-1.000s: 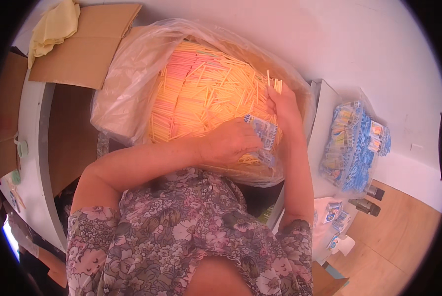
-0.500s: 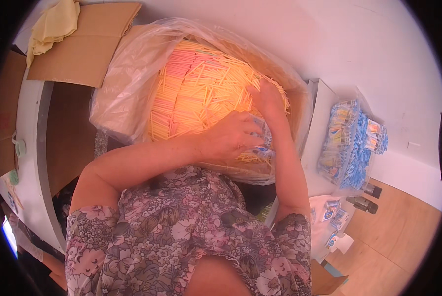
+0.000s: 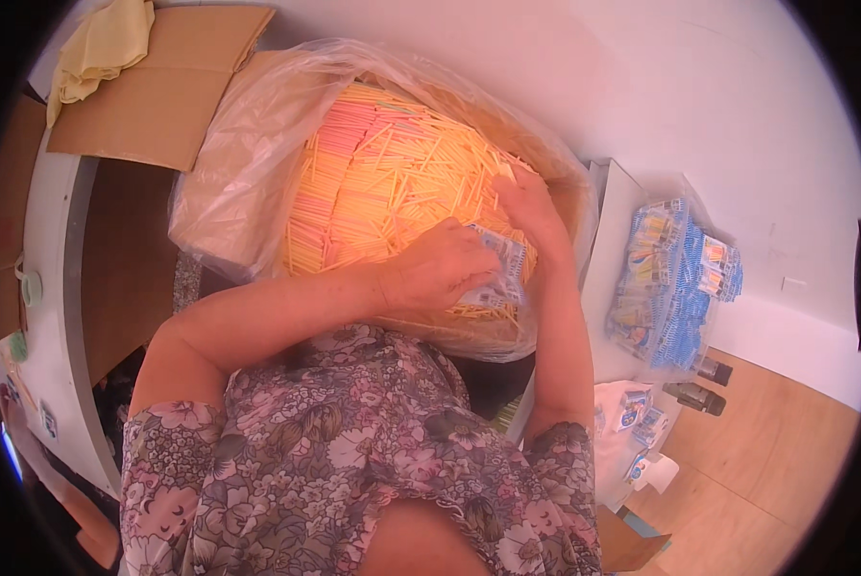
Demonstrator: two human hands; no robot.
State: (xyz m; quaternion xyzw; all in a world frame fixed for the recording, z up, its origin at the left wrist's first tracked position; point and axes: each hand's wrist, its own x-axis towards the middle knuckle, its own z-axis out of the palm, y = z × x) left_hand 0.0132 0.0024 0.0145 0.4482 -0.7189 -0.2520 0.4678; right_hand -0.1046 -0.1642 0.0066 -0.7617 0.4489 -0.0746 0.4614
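Straws [image 3: 392,182], thin sticks in yellow, orange and pink, fill a big clear plastic bag [image 3: 229,182] that lines a cardboard box across the upper middle of the frame. At the lower right edge of that heap, just right of centre, sits a small clear printed packet [image 3: 496,278] with a few straws already inside it.

The left hand [image 3: 440,274] is closed around this packet, gripping it from the left side and keeping its mouth turned toward the pile. The right hand [image 3: 531,206] lies just above and to the right of it, fingers pinched on a few loose straws at the rim of the heap; how many it has I cannot tell.

Judging from this, the step in hand looks like gathering a small bunch of straws and feeding it into the packet. The next move would call for lining the picked straws up end to end, bringing them down to the packet's mouth, and having the left hand hold that mouth open and steady so the ends do not snag on the film.

Further out, at the right of the frame, a pile of filled packets [image 3: 675,283] in blue and yellow print lies in another clear bag on a white tabletop [image 3: 608,240]. More packets sit lower right, near two dark bottles. An open cardboard flap [image 3: 161,96] with a yellow cloth [image 3: 104,43] on it takes the upper left.
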